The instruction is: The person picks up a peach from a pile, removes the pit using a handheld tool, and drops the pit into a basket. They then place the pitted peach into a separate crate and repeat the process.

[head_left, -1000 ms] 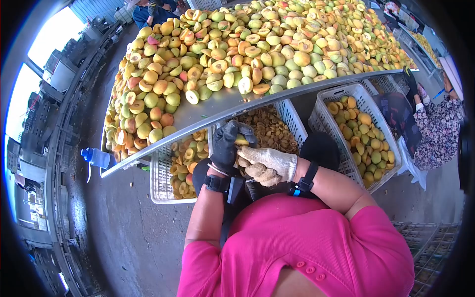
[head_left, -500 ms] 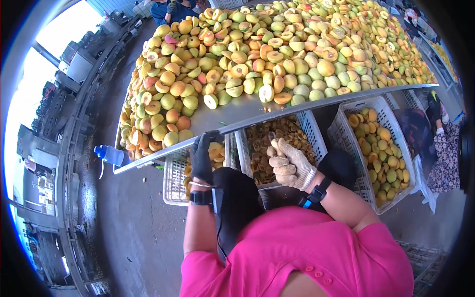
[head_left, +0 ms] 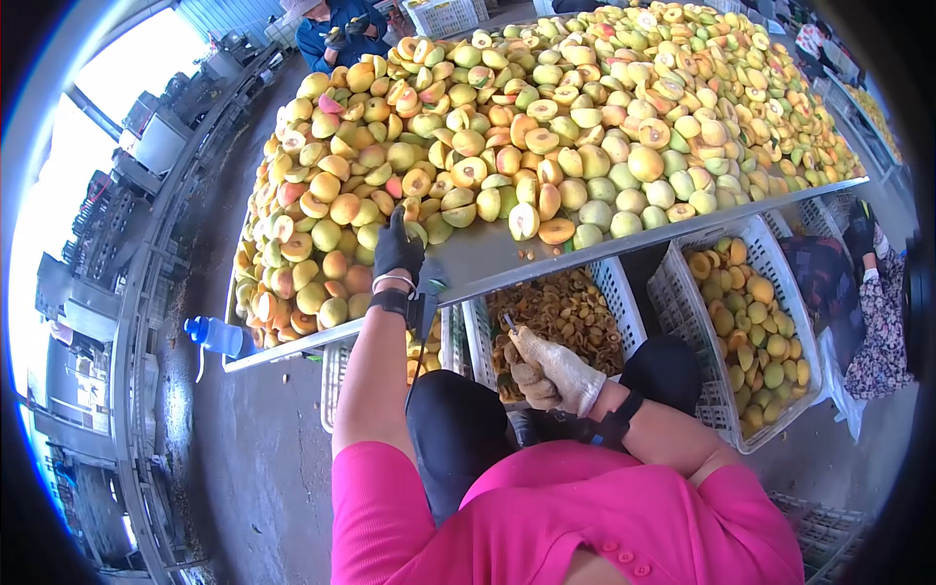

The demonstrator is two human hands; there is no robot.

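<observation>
My left hand (head_left: pixel 398 255), in a dark glove, reaches over the near edge of the metal table, fingers stretched toward the pile of peaches (head_left: pixel 468 141). Its fingertips are at a peach half (head_left: pixel 415 233); a firm grasp does not show. Many of the yellow-green peaches are cut in half, some with a brown centre. In a pale knit glove, my right hand (head_left: pixel 558 372) is closed around a small tool with a thin metal tip (head_left: pixel 509 321). It hovers over a white crate (head_left: pixel 616 292) of brown pits and scraps (head_left: pixel 561 317).
Beneath the table edge (head_left: pixel 643 240), a crate of peaches (head_left: pixel 775 263) stands to the right and another crate (head_left: pixel 336 375) to the left. A blue-capped bottle (head_left: pixel 219 336) is at the table's left corner. Co-workers are at the far side (head_left: pixel 341 37) and right (head_left: pixel 877 322).
My left hand has moved from the crate below the table edge up and forward to the peach pile. My right hand has lowered slightly toward my body, still holding the tool.
</observation>
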